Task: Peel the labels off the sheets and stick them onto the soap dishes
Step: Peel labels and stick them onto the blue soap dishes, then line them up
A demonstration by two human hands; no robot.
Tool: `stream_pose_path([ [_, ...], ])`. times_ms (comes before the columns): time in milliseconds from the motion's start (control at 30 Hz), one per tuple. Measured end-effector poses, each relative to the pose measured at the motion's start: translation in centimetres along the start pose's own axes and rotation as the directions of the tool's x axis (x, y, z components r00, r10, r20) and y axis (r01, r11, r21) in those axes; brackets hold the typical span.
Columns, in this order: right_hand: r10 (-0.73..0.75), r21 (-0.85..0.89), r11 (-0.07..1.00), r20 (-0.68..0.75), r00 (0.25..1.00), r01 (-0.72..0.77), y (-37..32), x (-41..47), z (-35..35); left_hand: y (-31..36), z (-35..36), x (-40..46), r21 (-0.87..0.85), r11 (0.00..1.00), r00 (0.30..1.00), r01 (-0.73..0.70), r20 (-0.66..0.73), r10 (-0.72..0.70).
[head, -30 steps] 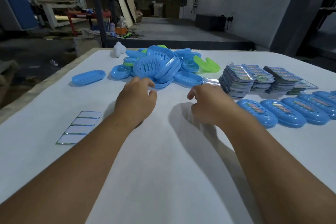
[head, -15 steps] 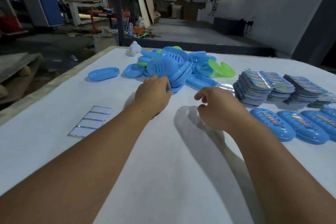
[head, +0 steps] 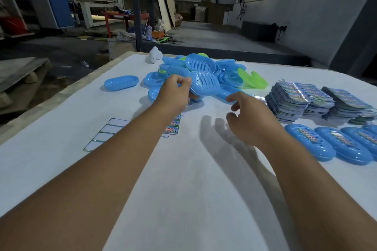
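- Step in hand, by the look of it: fetching a fresh dish from the pile, with no label on it yet.
- Left hand (head: pixel 175 92) gripping a blue slotted oval plastic soap dish (head: pixel 204 83), thumb and fingers curled round its near end; dish tilted up at the near edge of the heap of loose blue and green plastic dishes (head: pixel 206 69).
- Right hand (head: pixel 250 117) hovering just right of that dish, fingers loosely curled, holding nothing, apart from the plastic.
- Partly used sheet of colourful printed labels (head: pixel 175 123) lying flat on the white table (head: pixel 183 189), half hidden under the left forearm.
- Stripped white backing sheet with green-edged blank cells (head: pixel 106 134) further left, spent.
- Stacks of glossy unused label sheets (head: pixel 295 100) at the right; a row of blue dishes already labelled (head: pixel 310 140) in front of them.
- One lone blue dish (head: pixel 121 82) left of the heap, apart from it.
- Next move, probably: bringing the gripped dish to open table, then peeling a label from the part-used sheet with the free hand; calls for a fingertip pinch on a label corner.
- Risk: neighbouring dishes sliding off the heap.
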State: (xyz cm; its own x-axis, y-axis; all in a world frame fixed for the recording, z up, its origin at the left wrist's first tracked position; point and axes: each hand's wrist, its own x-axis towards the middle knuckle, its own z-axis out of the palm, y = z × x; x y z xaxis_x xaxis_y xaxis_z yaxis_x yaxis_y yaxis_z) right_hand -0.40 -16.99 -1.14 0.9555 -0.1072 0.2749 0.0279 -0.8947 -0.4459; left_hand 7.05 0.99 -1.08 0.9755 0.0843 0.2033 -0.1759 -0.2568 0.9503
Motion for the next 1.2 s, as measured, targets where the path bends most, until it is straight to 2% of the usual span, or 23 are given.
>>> stream_pose_path([
  [167,-0.112,0.137,0.983,-0.102,0.988,0.126,0.0,0.0,-0.1,0.7,-0.9,-0.9,-0.012,0.998,0.985,0.067,0.162,-0.064],
  [333,-0.187,0.211,0.958,-0.051,0.981,0.193,0.0,-0.2,0.0,0.4,-1.6,-1.7,-0.049,0.984,0.957,0.173,0.245,-0.156],
  [467,-0.213,0.203,0.956,-0.015,0.977,0.211,-0.1,-0.3,0.0,0.4,-2.2,-2.1,0.027,0.982,0.952,0.184,0.244,-0.185],
  [533,-0.201,0.207,0.959,0.018,0.979,0.193,0.0,-0.2,-0.1,0.3,-2.6,-2.4,0.205,0.975,0.967,0.08,0.222,-0.126],
  [633,-0.157,0.144,0.979,0.106,0.982,0.141,0.3,-0.3,-0.1,-0.1,-3.1,-2.9,0.424,0.893,0.975,-0.148,0.213,0.06],
  [767,-0.126,0.062,0.991,0.179,0.976,0.116,0.4,-0.4,0.0,-0.4,-2.9,-3.7,0.486,0.808,0.886,-0.334,0.454,0.093],
  [833,-0.124,0.048,0.992,0.212,0.969,0.116,0.4,-0.5,0.0,-0.7,-2.9,-3.8,0.491,0.773,0.848,-0.4,0.519,0.109],
  [933,-0.11,0.026,0.994,0.258,0.96,0.106,0.4,-0.4,0.1,-1.1,-2.9,-3.7,0.503,0.749,0.824,-0.432,0.557,0.102],
  [1100,-0.105,0.018,0.994,0.295,0.95,0.105,0.6,-0.4,0.0,-0.8,-3.0,-3.8,0.538,0.717,0.825,-0.444,0.557,0.093],
  [1200,-0.102,0.027,0.995,0.319,0.942,0.098,0.6,-0.3,-0.2,-0.2,-3.0,-3.6,0.529,0.779,0.872,-0.337,0.487,0.047],
])
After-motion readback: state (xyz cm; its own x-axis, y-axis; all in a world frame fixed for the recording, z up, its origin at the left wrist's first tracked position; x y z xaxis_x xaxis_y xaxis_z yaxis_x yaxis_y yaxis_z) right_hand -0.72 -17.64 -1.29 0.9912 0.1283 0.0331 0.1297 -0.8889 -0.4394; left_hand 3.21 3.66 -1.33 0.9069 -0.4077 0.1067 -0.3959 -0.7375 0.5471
